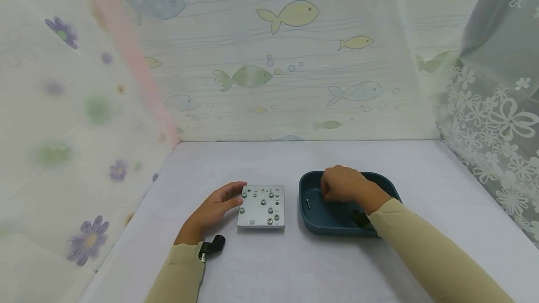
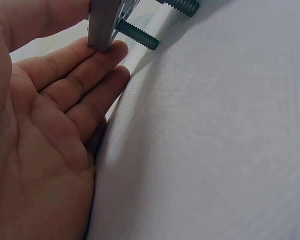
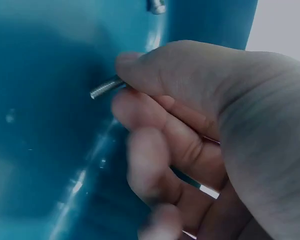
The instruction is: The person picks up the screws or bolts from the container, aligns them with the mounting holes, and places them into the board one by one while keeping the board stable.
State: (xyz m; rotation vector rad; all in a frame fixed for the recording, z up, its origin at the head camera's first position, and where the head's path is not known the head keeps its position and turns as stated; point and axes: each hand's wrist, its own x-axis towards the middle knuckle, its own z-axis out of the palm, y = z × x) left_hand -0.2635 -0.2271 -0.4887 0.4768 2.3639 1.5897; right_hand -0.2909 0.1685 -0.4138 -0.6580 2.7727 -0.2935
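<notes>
A square silver metal plate (image 1: 257, 209) with several socket-head screws in it lies in front of me. My left hand (image 1: 219, 205) grips its left edge, thumb near the middle of that side and fingers at the far corner. In the left wrist view, threaded screw shanks (image 2: 137, 35) stick out from the plate's underside above the cloth. Inside a dark blue tray (image 1: 332, 231) my right hand (image 1: 343, 183) pinches a small metal screw (image 3: 106, 88) between thumb and index finger. Its knurled end shows past the fingertips; the rest is hidden by them.
Another screw (image 1: 308, 204) lies in the tray's left part, near the wall. A white cloth (image 1: 269, 265) covers the table. Patterned curtains (image 1: 294, 60) close off the back and both sides. A black wrist camera (image 1: 214, 244) sits on the left wrist.
</notes>
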